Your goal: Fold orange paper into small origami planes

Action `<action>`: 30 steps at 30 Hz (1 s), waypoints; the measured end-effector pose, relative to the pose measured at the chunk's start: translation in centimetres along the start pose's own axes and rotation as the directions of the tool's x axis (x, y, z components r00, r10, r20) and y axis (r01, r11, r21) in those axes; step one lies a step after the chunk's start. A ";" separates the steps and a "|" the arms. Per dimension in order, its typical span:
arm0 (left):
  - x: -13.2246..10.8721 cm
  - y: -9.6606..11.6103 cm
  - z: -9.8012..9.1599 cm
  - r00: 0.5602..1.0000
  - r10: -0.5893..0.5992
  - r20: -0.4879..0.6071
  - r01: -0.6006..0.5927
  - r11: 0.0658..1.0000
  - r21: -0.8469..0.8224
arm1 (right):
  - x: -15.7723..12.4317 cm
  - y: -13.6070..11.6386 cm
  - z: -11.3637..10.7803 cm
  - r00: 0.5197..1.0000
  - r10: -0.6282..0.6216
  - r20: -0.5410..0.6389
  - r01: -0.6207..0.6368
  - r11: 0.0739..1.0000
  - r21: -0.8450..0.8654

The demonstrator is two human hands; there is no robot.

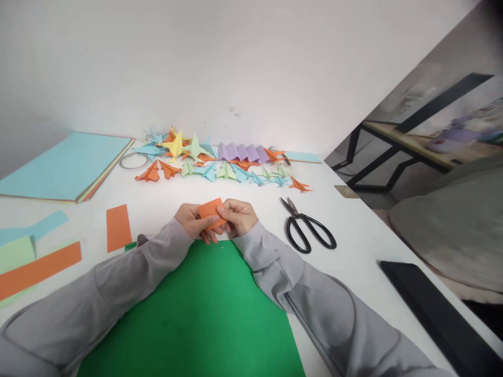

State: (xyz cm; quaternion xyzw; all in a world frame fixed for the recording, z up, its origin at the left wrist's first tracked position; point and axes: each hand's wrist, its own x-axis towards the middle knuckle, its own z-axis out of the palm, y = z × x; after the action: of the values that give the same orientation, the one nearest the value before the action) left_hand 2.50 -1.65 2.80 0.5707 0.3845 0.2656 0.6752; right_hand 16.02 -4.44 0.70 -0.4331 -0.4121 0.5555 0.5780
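Note:
Between both hands is a small piece of orange paper (209,208), held up over the far edge of a green sheet (204,314). My left hand (192,220) grips its left side, thumb in front and fingers behind. On the right edge, my right hand (239,214) pinches the paper with thumb and fingers. Whether the paper is folded I cannot tell. Black-handled scissors (304,225) lie to the right of my right hand, blades pointing away. Another orange paper strip (118,228) lies to the left of my left hand.
Along the wall lie several folded paper planes (176,146), a pleated purple paper (242,152) and a tape roll (134,161). A stack of coloured sheets (66,162) is at the back left. Cut strips (43,267) lie at left, a black flat object (436,309) at right.

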 end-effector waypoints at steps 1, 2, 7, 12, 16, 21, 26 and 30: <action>0.0 -0.1 0.0 1.000 0.005 0.002 -0.005 1.000 0.006 | 0.0 0.0 0.0 1.000 0.012 0.001 -0.012 1.000 0.007; 0.0 -0.1 0.0 1.000 0.008 0.004 -0.008 1.000 0.010 | 0.0 0.1 0.0 1.000 0.020 0.001 -0.020 1.000 0.008; 0.0 -0.1 0.0 1.000 0.020 0.003 -0.020 1.000 0.015 | 0.2 0.0 -0.1 0.998 0.016 0.063 -0.008 0.993 -0.120; -0.1 0.2 -0.1 0.996 0.031 0.079 -0.034 0.999 0.031 | 0.0 -0.5 0.0 0.979 0.012 0.202 0.032 0.976 -0.214; -0.1 0.2 -0.4 0.989 0.053 0.137 -0.054 0.998 0.009 | -0.1 -0.9 0.0 0.966 0.044 0.254 0.007 0.981 -0.193; 0.0 0.1 -0.5 0.981 0.067 0.184 -0.061 0.997 -0.038 | 0.1 -0.8 -0.1 0.979 0.049 0.198 -0.026 0.993 -0.117; 0.1 0.3 -0.4 0.979 0.018 0.202 -0.008 0.999 -0.052 | 0.3 -0.4 -0.2 0.992 0.002 0.129 0.011 0.995 -0.098; 0.2 0.3 -0.4 0.988 -0.003 0.154 0.014 0.997 -0.070 | 0.3 -0.3 -0.4 0.993 0.017 0.114 0.001 0.987 -0.159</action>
State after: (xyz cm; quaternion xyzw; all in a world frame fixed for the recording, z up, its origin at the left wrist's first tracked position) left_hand 2.32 -1.23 3.04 0.5636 0.3242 0.2313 0.7237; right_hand 16.47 -4.18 0.91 -0.4467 -0.4860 0.5472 0.5146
